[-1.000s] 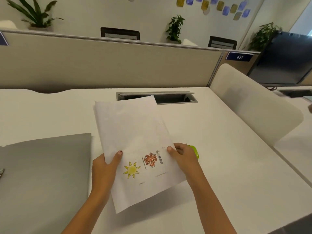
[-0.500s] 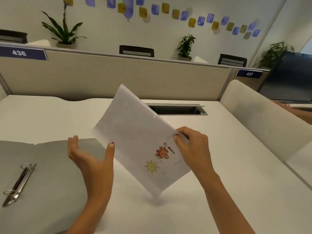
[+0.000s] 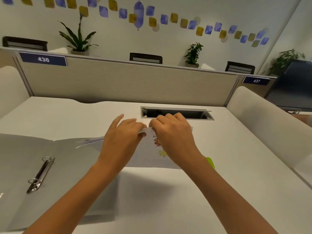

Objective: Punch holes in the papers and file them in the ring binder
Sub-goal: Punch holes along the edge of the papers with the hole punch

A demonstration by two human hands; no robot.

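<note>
White papers (image 3: 148,157) with a printed sun and an orange drawing hang nearly flat just above the desk, mid-view. My right hand (image 3: 173,134) grips their far edge from above. My left hand (image 3: 121,137) pinches the same edge beside it, thumb under the sheets. The grey ring binder (image 3: 70,159) lies open at the left, its metal ring mechanism (image 3: 41,173) exposed with the rings closed. A green hole punch (image 3: 210,162) peeks out behind my right wrist, mostly hidden.
A white desk (image 3: 236,191) carries everything. A cable slot (image 3: 194,114) lies open just beyond my hands. A beige partition (image 3: 126,85) closes the back, and padded dividers stand at the left and right (image 3: 263,119).
The papers have swung from upright to nearly flat and moved toward the far side. My left hand, open half a second ago, now holds their edge next to the right hand.
</note>
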